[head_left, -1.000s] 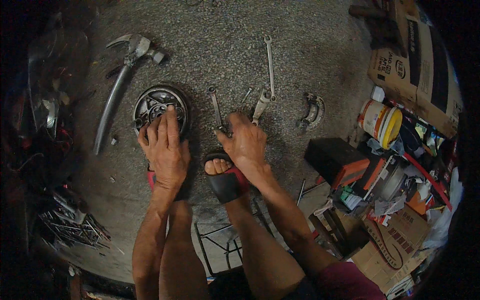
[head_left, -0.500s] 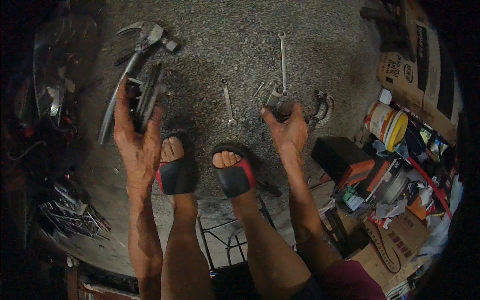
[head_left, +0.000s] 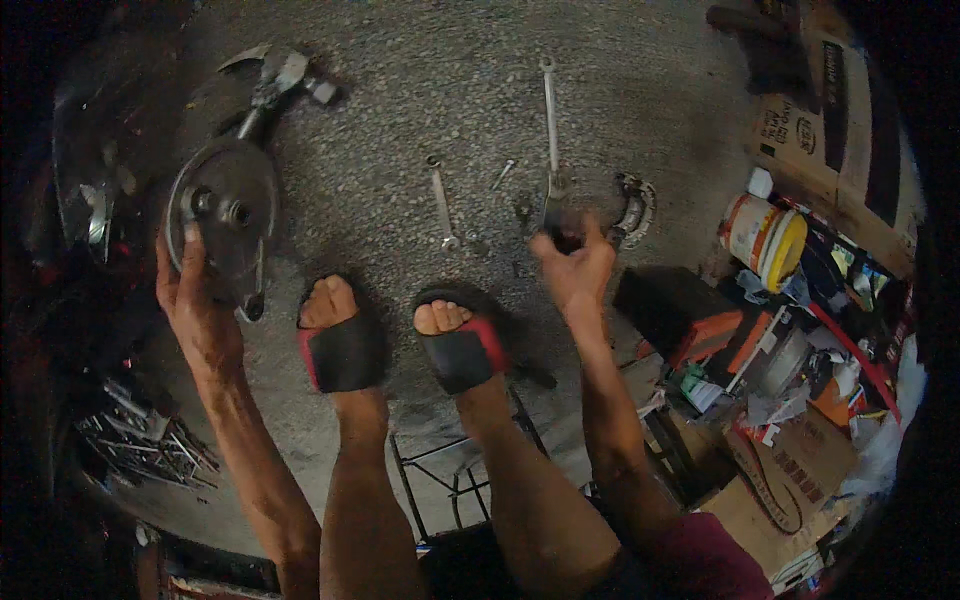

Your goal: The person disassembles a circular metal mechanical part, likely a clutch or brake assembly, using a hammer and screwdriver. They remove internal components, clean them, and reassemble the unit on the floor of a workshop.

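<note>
A round grey metal brake plate [head_left: 222, 190], with a hub hole and a lever arm at its lower end, is gripped at its lower left by my left hand [head_left: 200, 300]. My thumb lies on its face, with the other fingers at the edge. The plate is over a claw hammer [head_left: 285, 80] and hides most of the handle. On the right, my right hand [head_left: 578, 275] is closed round a dark part, too blurred and covered to name. A curved brake shoe [head_left: 636, 210] lies just right of it. Beyond the fingers stretches a long combination wrench [head_left: 551, 115].
Between the hands lie a shorter wrench [head_left: 443, 205] and a bolt [head_left: 504, 174]. To the right are a black box [head_left: 655, 305], a white and yellow tub [head_left: 765, 240] and cardboard cartons [head_left: 800, 475]. Thin metal tools [head_left: 150, 445] are heaped at lower left. My sandalled feet [head_left: 345, 350] stand in the middle.
My left hand has moved left and turned the brake plate from edge-on to flat toward me. My right hand stays near the same place, its grip slightly shifted.
</note>
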Demonstrator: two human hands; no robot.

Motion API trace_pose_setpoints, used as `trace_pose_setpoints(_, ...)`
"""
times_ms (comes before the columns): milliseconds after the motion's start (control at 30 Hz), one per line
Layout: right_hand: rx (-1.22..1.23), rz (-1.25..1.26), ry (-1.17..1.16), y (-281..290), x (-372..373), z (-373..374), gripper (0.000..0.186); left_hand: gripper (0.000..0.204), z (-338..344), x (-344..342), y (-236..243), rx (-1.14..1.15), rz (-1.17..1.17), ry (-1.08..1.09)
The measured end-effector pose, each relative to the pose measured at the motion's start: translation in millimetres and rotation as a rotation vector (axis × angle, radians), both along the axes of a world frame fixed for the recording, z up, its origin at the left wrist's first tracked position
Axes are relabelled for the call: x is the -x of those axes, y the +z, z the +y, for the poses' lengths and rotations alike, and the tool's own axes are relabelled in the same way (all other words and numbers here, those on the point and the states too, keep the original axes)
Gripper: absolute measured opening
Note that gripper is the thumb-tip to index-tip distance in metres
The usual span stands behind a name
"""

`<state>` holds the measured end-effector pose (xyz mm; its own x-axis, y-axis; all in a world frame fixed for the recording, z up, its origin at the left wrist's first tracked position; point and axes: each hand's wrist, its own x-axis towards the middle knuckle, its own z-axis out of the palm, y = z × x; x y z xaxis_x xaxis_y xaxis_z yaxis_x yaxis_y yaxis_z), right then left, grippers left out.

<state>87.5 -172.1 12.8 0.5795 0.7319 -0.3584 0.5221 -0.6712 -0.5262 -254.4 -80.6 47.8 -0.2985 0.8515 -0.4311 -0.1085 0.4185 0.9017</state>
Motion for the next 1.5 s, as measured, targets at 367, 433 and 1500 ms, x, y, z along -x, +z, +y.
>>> trace_pose_setpoints(367,0.071,-0.011,0.077,-7,-29,-76,0.029,0.056,-1,-17,6,-0.02,0.224,-0.072)
trace_pose_setpoints(433,0.087,-0.012,0.1,-8,-26,-66,0.03,0.057,-1,-22,6,-0.028,0.283,-0.082)
trace_pose_setpoints(1500,-0.131,0.876,-0.252,33,59,37,0.016,0.039,-61,-81,-5,0.417,-0.72,0.251)
